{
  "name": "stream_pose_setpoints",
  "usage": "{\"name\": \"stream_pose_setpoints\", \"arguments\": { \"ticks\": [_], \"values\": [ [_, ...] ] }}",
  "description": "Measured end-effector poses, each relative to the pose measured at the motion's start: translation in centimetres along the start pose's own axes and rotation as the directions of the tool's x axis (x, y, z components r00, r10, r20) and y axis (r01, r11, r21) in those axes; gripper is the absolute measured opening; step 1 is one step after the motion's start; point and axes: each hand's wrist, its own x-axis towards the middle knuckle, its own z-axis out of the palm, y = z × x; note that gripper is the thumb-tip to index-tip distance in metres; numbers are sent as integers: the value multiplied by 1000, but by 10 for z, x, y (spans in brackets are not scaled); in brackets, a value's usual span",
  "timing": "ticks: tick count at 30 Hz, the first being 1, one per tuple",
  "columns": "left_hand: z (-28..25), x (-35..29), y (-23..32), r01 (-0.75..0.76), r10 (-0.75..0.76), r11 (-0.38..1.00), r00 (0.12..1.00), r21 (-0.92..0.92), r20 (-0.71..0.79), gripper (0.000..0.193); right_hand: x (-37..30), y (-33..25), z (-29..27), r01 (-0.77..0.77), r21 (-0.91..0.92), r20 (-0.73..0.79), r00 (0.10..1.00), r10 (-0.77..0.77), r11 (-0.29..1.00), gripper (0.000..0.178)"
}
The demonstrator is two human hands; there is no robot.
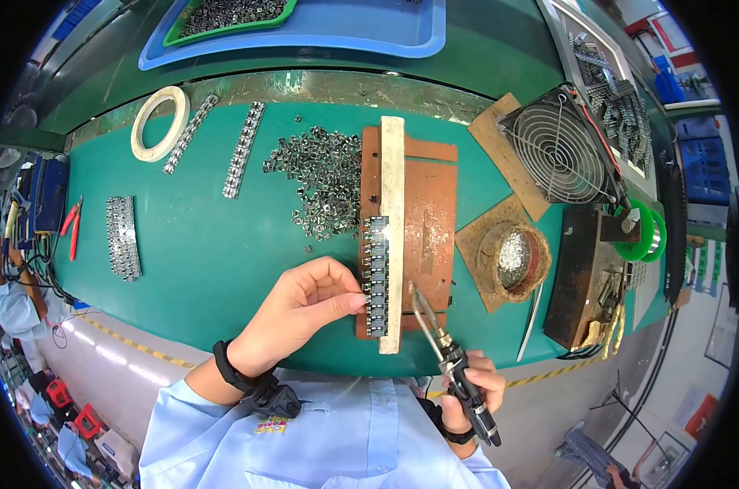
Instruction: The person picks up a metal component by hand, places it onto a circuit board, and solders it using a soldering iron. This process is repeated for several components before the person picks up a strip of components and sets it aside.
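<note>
My left hand [300,306] is closed in a pinch at the left edge of a strip of small dark circuit boards [376,277]. What lies between thumb and forefinger is too small to make out. The strip rests lengthwise against a pale bar [392,236] on a brown board [428,204]. In my right hand [485,383] is a soldering iron [463,387] with a black handle, its tip above the lower part of the brown board. A pile of small shiny metal parts [325,175] lies just left of the board.
On the green mat are a tape roll [137,134], board strips [245,151], red-handled pliers [73,228] and tweezers [530,326]. Rightward stand a fan [557,147], a round pot of solder [514,259], a green solder spool [648,232] and a metal box [571,277]. A blue tray [369,41] sits behind.
</note>
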Motion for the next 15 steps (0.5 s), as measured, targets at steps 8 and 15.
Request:
{"name": "stream_pose_setpoints", "arguments": {
  "ticks": [8,15],
  "values": [
    [-1,1,0,29,-29,999,1000,19,3,6,17,-15,2,19,56,181,983,-29,998,40],
    [0,0,3,45,-45,999,999,16,-3,7,17,-15,3,-23,32,250,968,14,999,41]
  ]
}}
